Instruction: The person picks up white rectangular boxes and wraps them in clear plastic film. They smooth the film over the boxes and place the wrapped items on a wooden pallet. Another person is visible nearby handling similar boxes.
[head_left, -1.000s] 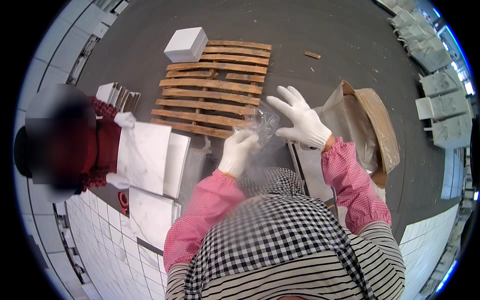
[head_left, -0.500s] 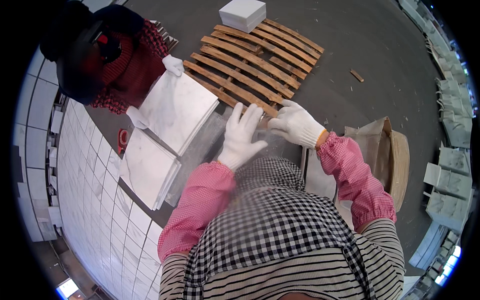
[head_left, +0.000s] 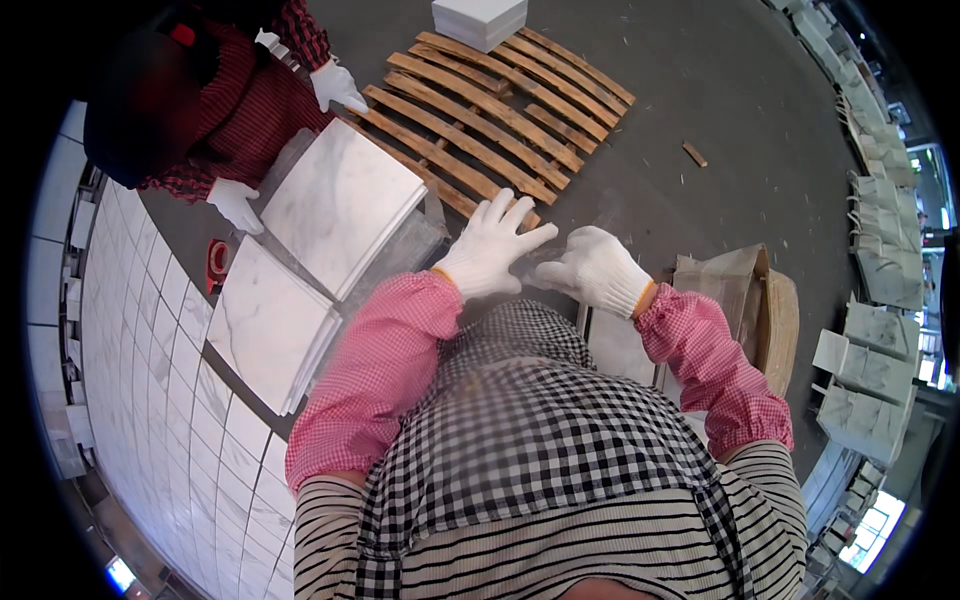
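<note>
My left hand [head_left: 490,245], in a white knit glove, is open with its fingers spread, beside the near edge of a wooden pallet [head_left: 470,130]. Close to it on the right, my right hand [head_left: 597,270] is gloved too and has its fingers curled in. Whatever those fingers may hold is hidden. Left of my left hand lie two stacks of white marble-patterned tiles, a farther stack [head_left: 345,195] and a nearer stack [head_left: 270,325]. Clear plastic wrap [head_left: 385,270] shows along the farther stack's side.
A co-worker in a red checked sleeve [head_left: 300,35] leans in at the far left, gloved hands near the tiles. A white block-like stack [head_left: 480,20] stands on the pallet's far end. An open cardboard box [head_left: 725,290] is at my right. A red tape dispenser [head_left: 216,262] lies by the tiles.
My right hand has come away from the pallet's edge, and my left fingers have swung rightward toward it. The co-worker's hands have drawn back from the tile stack. The whole view has shifted slightly.
</note>
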